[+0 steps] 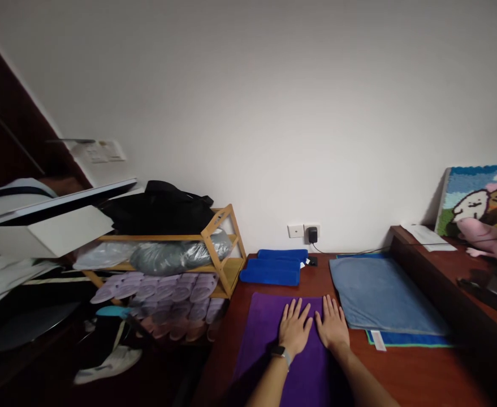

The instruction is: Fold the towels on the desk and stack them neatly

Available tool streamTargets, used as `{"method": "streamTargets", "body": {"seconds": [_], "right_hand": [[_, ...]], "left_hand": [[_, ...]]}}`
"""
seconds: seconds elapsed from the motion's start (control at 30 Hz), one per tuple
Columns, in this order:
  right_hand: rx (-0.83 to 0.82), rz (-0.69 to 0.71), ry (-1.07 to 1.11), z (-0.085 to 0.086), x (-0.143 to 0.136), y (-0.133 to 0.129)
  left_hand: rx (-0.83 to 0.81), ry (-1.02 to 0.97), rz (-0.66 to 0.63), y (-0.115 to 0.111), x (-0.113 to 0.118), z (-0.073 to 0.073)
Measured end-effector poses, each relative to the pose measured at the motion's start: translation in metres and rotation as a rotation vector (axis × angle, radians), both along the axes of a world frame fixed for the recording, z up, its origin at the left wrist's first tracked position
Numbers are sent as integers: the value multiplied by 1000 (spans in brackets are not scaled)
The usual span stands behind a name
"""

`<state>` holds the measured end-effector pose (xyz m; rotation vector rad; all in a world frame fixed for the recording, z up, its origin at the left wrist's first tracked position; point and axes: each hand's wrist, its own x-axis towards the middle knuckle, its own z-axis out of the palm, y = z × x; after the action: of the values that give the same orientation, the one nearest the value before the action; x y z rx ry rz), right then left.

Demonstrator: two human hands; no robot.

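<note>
A purple towel [265, 333] lies spread on the reddish-brown table [426, 376]. My left hand [294, 328], with a watch [279, 351] on its wrist, rests flat on the towel, fingers stretched forward. Close beside it, my right hand [332, 323] is also laid flat, near the towel's right edge. Neither hand grips anything. Beyond the towel, folded blue cloths [273, 272] lie near the wall. To the right, a grey-blue towel [379, 294] is spread over a blue cloth with a green edge [418, 339] and a white tag [377, 340].
A wooden rack [231, 249] with several lilac slippers [163, 285] and a black bag [159, 209] stands left of the table. A black plug [312, 234] sits in the wall socket, its cable running right. The raised ledge [418, 254] at right holds a pink plush toy [485, 237].
</note>
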<state>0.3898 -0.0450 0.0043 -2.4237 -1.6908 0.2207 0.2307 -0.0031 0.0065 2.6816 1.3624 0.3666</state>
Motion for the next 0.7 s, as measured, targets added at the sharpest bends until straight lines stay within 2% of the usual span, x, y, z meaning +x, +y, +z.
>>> {"method": "streamTargets", "body": {"seconds": [0.03,0.1,0.27,0.33,0.4,0.53,0.63,0.7], "right_hand": [[2,0,-4,-1,0,0],[9,-1,-9,-4,0,0],[30,-1,-1,-12,2,1],[29,-1,-6,-13,2,2],[27,-2,-17,-9,1,2],[57,-52,-62,12,-11,-14],[114,-19,-58,22,-24,-44],[136,41,-27,20,-31,-70]], "left_hand": [[-26,3,36,1,-3,-1],[-57,29,114,6,-27,0],[-26,106,341,12,-129,0],[-1,115,393,7,-155,-3],[18,118,410,1,-166,-4],[12,136,438,-5,-165,5],[88,105,451,-10,-162,12],[167,49,404,-20,-152,14]]}}
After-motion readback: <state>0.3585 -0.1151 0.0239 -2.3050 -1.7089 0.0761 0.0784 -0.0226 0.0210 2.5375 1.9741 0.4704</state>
